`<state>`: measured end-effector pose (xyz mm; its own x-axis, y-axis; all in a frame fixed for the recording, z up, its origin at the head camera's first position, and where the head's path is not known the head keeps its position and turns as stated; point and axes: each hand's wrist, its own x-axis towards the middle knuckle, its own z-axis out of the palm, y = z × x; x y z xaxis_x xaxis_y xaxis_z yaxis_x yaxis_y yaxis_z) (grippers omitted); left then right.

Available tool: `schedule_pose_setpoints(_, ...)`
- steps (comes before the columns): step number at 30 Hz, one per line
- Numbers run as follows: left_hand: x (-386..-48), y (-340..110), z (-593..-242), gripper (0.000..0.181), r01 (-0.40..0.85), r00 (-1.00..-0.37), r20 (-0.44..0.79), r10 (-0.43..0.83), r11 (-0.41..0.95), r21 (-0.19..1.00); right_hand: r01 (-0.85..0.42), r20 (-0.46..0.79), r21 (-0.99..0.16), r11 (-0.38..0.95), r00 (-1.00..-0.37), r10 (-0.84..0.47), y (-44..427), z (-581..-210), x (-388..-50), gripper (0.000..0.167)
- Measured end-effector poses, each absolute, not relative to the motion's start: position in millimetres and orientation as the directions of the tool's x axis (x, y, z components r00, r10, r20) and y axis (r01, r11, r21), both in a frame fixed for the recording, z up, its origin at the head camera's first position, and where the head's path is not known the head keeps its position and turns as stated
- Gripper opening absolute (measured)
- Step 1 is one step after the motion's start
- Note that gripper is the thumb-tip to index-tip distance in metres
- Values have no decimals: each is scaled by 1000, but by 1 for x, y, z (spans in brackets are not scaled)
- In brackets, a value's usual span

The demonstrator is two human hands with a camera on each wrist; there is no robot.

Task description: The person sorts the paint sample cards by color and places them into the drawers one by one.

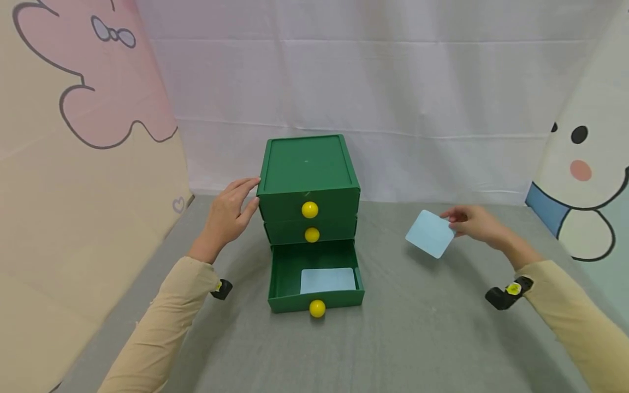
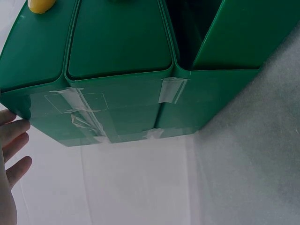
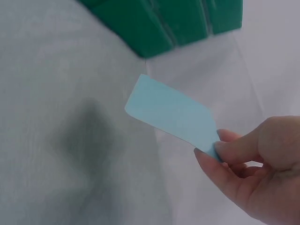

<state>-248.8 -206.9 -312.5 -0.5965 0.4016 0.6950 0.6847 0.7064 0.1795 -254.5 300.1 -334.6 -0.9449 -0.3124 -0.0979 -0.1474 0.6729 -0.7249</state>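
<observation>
A green three-drawer box (image 1: 309,164) with yellow round knobs stands on the grey table. Its bottom drawer (image 1: 285,267) is pulled out, and a light blue card (image 1: 327,280) lies inside toward the right. The two upper drawers are closed. My left hand (image 1: 227,218) rests its fingertips against the upper left side of the box, fingers fairly straight. To the right of the box, my right hand (image 1: 474,224) pinches another light blue card (image 1: 430,233) by its corner, above the table. In the right wrist view thumb and fingers grip that card (image 3: 171,110).
Clear tape (image 2: 84,112) joins the drawer units along the side of the box. A white cloth (image 1: 393,98) hangs behind the table. Printed cartoon panels flank it at the left (image 1: 73,218) and right (image 1: 585,180).
</observation>
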Motion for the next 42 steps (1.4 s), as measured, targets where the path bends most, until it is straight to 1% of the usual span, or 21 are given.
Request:
schedule_pose_setpoints(4,-249,-207,-313,40,684,-597,695,401,707,180,-163,-101,-744,647,-931,-351,276,-318,-249,28)
schedule_pose_setpoints(8,-250,-208,-314,41,684,-598,694,402,706,180,-206,-89,-765,611,-904,-417,250,-306,-242,27)
schedule_pose_setpoints(15,-251,-208,-315,42,679,-594,698,400,714,169,-284,-64,-799,529,-835,-546,204,-304,-234,24)
schedule_pose_setpoints(20,-251,-207,-314,41,675,-601,691,402,718,170,-318,-63,-798,512,-801,-595,170,-314,-230,24)
schedule_pose_setpoints(27,-251,-207,-315,42,676,-602,689,404,717,170,-341,-46,-814,471,-769,-637,123,-337,-226,22)
schedule_pose_setpoints(35,-251,-206,-315,41,671,-610,685,399,720,178,-344,-26,-831,436,-761,-649,85,-368,-226,22)
schedule_pose_setpoints(42,-249,-206,-312,40,672,-613,685,393,716,190,-280,-61,-858,430,-777,-626,63,-385,-226,22)
